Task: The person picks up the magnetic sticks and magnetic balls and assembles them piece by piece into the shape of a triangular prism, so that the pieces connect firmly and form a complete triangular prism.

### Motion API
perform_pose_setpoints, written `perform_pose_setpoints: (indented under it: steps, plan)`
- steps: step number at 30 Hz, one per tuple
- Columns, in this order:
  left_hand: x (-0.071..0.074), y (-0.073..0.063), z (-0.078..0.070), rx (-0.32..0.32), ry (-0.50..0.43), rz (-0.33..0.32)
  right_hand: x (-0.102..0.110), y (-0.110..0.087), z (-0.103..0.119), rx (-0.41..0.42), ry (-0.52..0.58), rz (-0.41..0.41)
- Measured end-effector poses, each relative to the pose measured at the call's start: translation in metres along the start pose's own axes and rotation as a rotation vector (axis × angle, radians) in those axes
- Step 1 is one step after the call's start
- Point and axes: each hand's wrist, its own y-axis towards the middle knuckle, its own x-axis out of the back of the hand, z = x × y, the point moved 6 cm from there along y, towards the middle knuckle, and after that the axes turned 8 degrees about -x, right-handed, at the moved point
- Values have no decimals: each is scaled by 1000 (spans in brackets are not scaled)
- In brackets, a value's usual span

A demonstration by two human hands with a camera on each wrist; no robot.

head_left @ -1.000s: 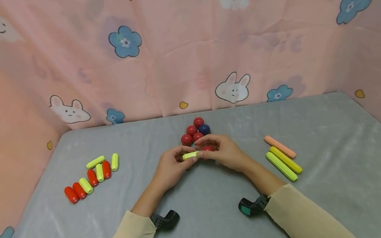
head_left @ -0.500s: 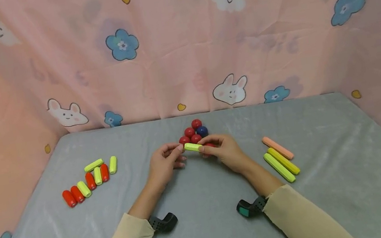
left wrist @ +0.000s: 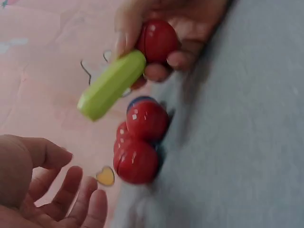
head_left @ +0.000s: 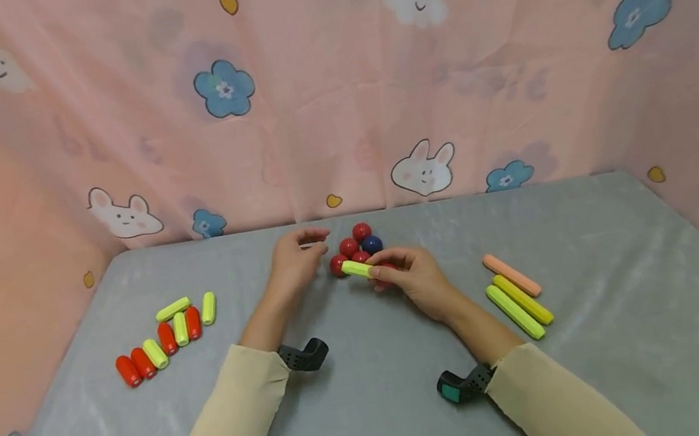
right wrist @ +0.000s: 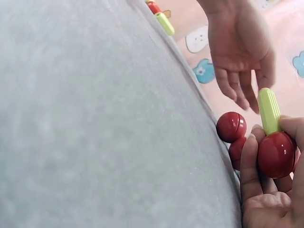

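Observation:
My right hand [head_left: 419, 279] pinches a short yellow-green ribbed stick [head_left: 355, 269] and also holds a red ball [left wrist: 160, 40] in its fingers. The stick points out from beside the ball toward my left hand, its far end free. My left hand [head_left: 293, 263] is held just left of a cluster of balls, fingers relaxed and slightly bent, with nothing in them. In the cluster are several glossy red balls [head_left: 349, 247] and one dark blue ball [head_left: 372, 244]. The stick and right fingers partly cover the nearest balls in the head view.
At the left lie several short red pieces [head_left: 129, 371] and yellow-green pieces [head_left: 154, 352], mostly in a slanting row. On the right are three longer sticks, one orange [head_left: 512, 274], one yellow [head_left: 523, 299] and one yellow-green [head_left: 515, 312]. A pink printed curtain [head_left: 306, 118] surrounds the grey table [head_left: 380, 411].
My left hand has let go of the yellow-green stick and moved away, forward and to the left. My right hand keeps hold of the stick and the red ball, almost in place.

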Motion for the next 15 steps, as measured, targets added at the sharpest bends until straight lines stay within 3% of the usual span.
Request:
perform_pose_setpoints:
  steps: [4, 6, 9, 11, 15]
  plan:
    - [-1, -9, 13, -30, -79, -120, -5, -3, -5, -16, 19, 30]
    - [-4, -14, 25, -46, -108, -143, -6, -4, -6, -21, 27, 31]
    - [-13, -17, 34, -104, -102, -73, -4, -5, -4, -19, 52, 14]
    - [-18, -18, 34, -152, -40, -25, -2, -4, -1, -14, 64, 4]
    - [-22, -17, 32, -198, 71, 7, 0, -3, 3, -17, 56, 9]
